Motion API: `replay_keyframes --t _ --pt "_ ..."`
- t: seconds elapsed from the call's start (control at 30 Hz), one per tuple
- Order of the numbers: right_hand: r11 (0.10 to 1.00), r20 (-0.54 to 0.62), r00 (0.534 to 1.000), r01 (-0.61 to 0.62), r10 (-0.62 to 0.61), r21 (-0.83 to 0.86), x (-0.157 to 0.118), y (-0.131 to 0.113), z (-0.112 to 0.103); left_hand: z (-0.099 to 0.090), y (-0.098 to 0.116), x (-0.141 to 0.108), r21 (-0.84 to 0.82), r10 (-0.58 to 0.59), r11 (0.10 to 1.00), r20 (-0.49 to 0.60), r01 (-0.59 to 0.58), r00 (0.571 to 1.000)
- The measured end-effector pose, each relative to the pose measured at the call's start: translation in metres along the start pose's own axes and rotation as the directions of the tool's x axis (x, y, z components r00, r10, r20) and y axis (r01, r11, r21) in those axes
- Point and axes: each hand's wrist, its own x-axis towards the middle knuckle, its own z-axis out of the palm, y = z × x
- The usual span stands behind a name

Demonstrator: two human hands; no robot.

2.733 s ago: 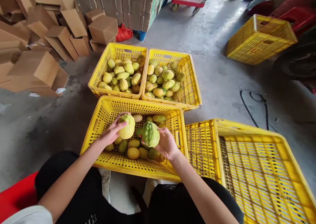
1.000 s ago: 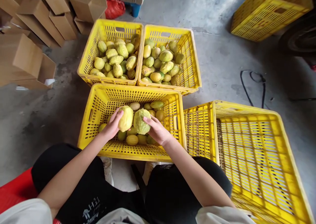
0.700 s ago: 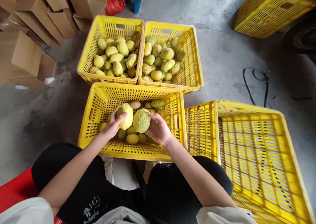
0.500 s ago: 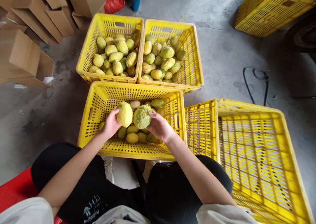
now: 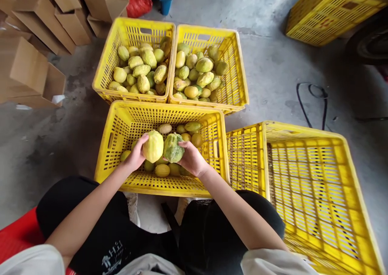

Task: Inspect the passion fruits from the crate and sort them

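Over the near yellow crate point(image 5: 104, 145), my left hand point(image 5: 136, 153) grips a pale yellow fruit point(image 5: 153, 146) from its left side. My right hand point(image 5: 192, 158) has its fingers wrapped round a bumpy fruit point(image 5: 173, 148), green with darker patches. The two fruits are held side by side, very close together. Several green and yellow fruits, among them a yellow one point(image 5: 162, 170), lie in the crate below; my hands cover some of them.
Two yellow crates of fruit, left point(image 5: 101, 71) and right point(image 5: 242, 71), stand beyond the near one. A big crate point(image 5: 306, 178) is at the right, another point(image 5: 333, 14) at the upper right. Cardboard boxes point(image 5: 28, 65) fill the upper left. A black cord point(image 5: 325, 105) lies on the floor.
Both fruits have been turned in my hands; the green one now shows a darker side. My right hand has shifted slightly left and down. Both hands keep their hold.
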Motion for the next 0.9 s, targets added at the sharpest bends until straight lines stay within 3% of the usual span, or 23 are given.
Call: replay_keyframes --t 0.13,0.23,0.43,0.57,0.67,0.77,0.9 --pt "0.997 -0.059 0.996 0.066 -0.068 -0.038 -0.002 -0.006 -0.004 0.004 0.005 0.002 -0.170 -0.032 0.985 -0.042 0.025 0.999" --pt "0.988 -0.079 0.992 0.092 -0.102 -0.121 -0.004 -0.009 -0.002 0.006 0.004 0.003 -0.204 -0.056 0.978 -0.028 0.049 0.998" --pt "0.988 0.036 0.998 0.049 -0.044 -0.147 -0.001 -0.006 0.001 0.000 -0.001 0.003 -0.053 -0.011 0.998 0.094 0.016 0.995" --pt "0.983 -0.019 0.998 0.056 -0.060 -0.176 0.001 -0.005 -0.001 0.000 -0.002 0.002 0.058 -0.041 0.998 0.048 0.039 0.998" --pt "0.981 -0.029 0.998 0.047 -0.053 -0.186 0.003 -0.005 -0.004 0.001 -0.001 0.001 0.013 -0.035 0.999 0.011 0.035 0.999" --pt "0.988 0.011 0.999 0.043 -0.042 -0.145 0.005 -0.008 -0.009 -0.002 0.002 0.003 -0.041 -0.029 0.999 0.018 0.030 0.999" --pt "0.987 0.046 0.996 0.085 -0.079 -0.135 0.004 -0.017 -0.014 -0.008 0.005 0.007 0.047 -0.003 0.999 0.051 0.000 0.999"
